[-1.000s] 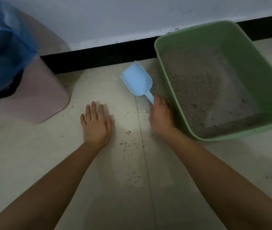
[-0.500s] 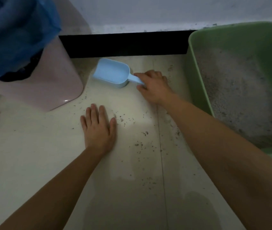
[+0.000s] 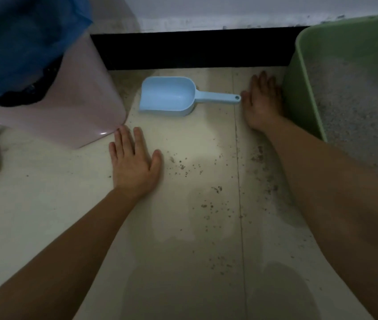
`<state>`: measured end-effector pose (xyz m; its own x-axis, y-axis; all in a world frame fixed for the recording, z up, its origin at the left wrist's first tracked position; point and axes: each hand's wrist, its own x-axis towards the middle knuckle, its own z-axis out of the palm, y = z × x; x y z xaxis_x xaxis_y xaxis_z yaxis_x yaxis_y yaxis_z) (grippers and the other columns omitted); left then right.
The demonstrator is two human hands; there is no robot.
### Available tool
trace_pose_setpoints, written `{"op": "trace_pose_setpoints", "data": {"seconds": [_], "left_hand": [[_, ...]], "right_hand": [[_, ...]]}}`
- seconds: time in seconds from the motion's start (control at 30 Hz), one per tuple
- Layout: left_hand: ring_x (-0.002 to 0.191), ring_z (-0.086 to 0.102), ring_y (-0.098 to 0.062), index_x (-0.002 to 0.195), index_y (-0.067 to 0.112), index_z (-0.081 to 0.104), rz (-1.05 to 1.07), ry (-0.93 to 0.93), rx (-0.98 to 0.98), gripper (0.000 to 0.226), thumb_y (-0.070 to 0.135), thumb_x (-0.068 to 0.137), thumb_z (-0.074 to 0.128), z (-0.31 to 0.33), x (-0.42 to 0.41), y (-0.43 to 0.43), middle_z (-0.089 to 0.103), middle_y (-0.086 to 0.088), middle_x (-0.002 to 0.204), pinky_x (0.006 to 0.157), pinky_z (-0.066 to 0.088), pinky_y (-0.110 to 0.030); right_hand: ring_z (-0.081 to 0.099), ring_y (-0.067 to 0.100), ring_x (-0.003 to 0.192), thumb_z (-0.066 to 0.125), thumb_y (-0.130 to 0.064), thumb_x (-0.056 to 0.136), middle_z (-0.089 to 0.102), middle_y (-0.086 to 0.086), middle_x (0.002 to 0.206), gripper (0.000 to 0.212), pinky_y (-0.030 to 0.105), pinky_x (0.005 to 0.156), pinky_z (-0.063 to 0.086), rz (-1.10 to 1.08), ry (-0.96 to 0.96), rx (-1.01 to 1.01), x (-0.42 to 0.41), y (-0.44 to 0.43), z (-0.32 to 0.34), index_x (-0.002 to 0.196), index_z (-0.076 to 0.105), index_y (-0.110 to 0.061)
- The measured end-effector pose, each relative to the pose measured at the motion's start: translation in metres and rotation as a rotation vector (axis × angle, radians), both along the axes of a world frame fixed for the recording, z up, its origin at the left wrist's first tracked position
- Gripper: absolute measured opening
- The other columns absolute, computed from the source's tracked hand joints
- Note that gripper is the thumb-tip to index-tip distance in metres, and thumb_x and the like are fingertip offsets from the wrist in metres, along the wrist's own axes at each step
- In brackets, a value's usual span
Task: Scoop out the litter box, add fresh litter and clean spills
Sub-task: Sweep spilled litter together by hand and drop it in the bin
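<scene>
While spread flat on the floor (image 3: pixel 183 262) and holding nothing, nearer by far: right grip (image 3: pixel 261 105), thumb just beside the handle end of the scoop (image 3: pixel 167 95). Long axis left-right, bowl toward left grip (image 3: pixel 134 162), likewise spread flat. Probably only a short leftward reach needed.

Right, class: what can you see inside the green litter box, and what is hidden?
Grey litter lies across the bottom of the green litter box. The right forearm covers its near corner, and the frame edge cuts off its right side.
</scene>
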<state>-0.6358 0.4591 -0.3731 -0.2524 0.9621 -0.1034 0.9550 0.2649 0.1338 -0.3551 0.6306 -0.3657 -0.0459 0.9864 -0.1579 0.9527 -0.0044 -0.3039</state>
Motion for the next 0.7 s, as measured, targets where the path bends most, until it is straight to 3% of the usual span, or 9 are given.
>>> {"op": "trace_pose_setpoints", "data": {"seconds": [0.23,0.47,0.57,0.7], "left_hand": [[0.150,-0.007,-0.030,0.154,0.001,0.003,-0.096,-0.052,-0.023,0.081,0.051,0.090,0.011,0.003,0.039,0.012,-0.003,-0.020,0.162,0.121,-0.004,-0.045],[0.150,-0.009,-0.021,0.155,0.005,0.004,-0.541,-0.143,-0.027,0.070,0.046,0.097,0.008,0.008,0.098,-0.015,-0.004,-0.012,0.163,0.123,-0.001,-0.041],[0.150,0.007,-0.021,0.153,0.003,0.019,-0.642,-0.299,0.019,0.066,0.042,0.100,0.022,0.013,0.094,-0.029,0.015,-0.014,0.161,0.122,0.011,-0.040],[0.142,0.028,-0.030,0.147,0.000,0.034,-0.456,-0.332,0.169,0.059,0.036,0.101,0.036,0.015,0.066,-0.034,0.032,-0.020,0.152,0.118,0.024,-0.038]], "right_hand": [[-0.009,0.020,0.150,0.007,-0.051,0.102,-0.006,0.005,0.164,0.067,0.039,0.123,-0.002,0.210,-0.022,-0.068,-0.001,-0.089,0.005,0.157,0.001,-0.013],[-0.020,0.013,0.148,0.010,-0.053,0.103,-0.014,-0.002,0.163,0.066,0.034,0.122,-0.005,0.440,-0.039,-0.108,0.028,-0.190,0.017,0.156,-0.006,-0.018],[-0.014,0.011,0.149,0.017,-0.049,0.105,-0.007,0.000,0.164,0.064,0.033,0.123,0.000,0.580,-0.004,-0.092,0.049,-0.224,0.016,0.157,0.004,-0.015],[0.006,0.016,0.151,0.029,-0.038,0.105,0.011,0.007,0.164,0.056,0.037,0.123,0.012,0.449,0.139,0.010,0.051,-0.216,0.012,0.152,0.029,-0.008]]}}
